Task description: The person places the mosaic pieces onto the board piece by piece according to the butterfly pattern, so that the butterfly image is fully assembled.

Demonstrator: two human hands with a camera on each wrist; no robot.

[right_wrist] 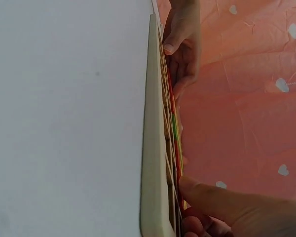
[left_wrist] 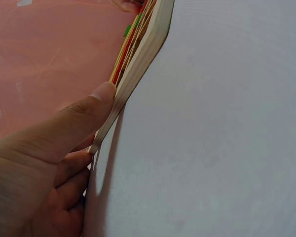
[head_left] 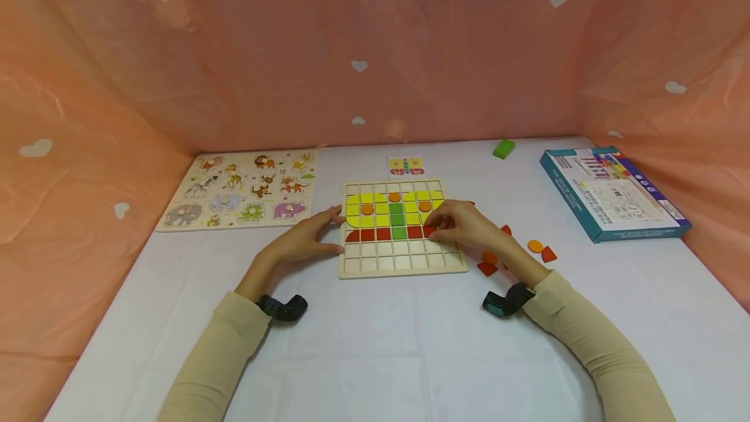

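Note:
A wooden grid board [head_left: 369, 264] lies on the table with yellow, green, red and orange pieces in its cells. My left hand [head_left: 305, 238] is at the board's left edge, thumb and fingers spread along it. In the left wrist view, the thumb [left_wrist: 104, 94] touches the board's side. My right hand [head_left: 463, 223] pinches a red piece [head_left: 430, 231] at the right end of the red row; the fingers partly hide it and the cells behind. Behind the board is a small pattern card [head_left: 406, 167] with a similar coloured figure.
Loose red pieces [head_left: 548, 254] and orange discs [head_left: 535, 246] are scattered right of the board, some under the right forearm. A green piece [head_left: 504, 148] lies at the back. An animal puzzle board [head_left: 243, 191] is at left, a teal-edged box [head_left: 615, 194] at right.

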